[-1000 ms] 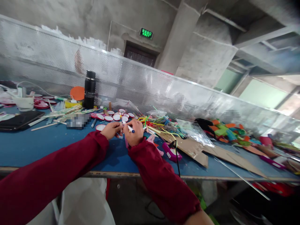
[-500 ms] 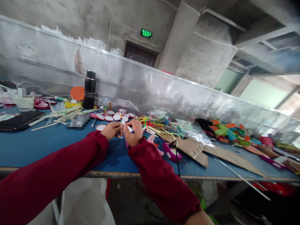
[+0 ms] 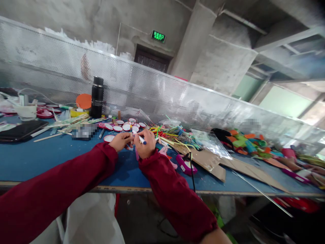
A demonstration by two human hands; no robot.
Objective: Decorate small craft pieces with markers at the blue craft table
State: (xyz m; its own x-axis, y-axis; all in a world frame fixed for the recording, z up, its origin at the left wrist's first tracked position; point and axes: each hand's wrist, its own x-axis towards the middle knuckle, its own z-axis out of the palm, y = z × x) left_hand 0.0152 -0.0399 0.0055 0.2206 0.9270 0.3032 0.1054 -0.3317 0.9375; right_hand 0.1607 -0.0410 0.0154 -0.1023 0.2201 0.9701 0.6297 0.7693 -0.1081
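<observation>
Both my arms in dark red sleeves reach over the blue table [image 3: 38,156]. My right hand [image 3: 146,144] is closed round a white marker with a blue tip [image 3: 141,139]. My left hand [image 3: 121,140] is closed in a pinch on a small piece that I cannot make out, right beside the marker's tip. Just beyond my hands lie several round red-rimmed white discs [image 3: 126,127]. A pink strip [image 3: 137,154] lies under my right wrist.
A black bottle [image 3: 97,97] stands by the perforated metal screen [image 3: 157,95]. A dark tablet [image 3: 21,130] and a white cup [image 3: 26,111] sit at left. Coloured straws [image 3: 175,134], a clear bag [image 3: 209,142], cardboard sheets [image 3: 228,164] and a purple tool [image 3: 186,165] lie at right.
The marker in my right hand has shifted very slightly; both hands stay together at the same spot.
</observation>
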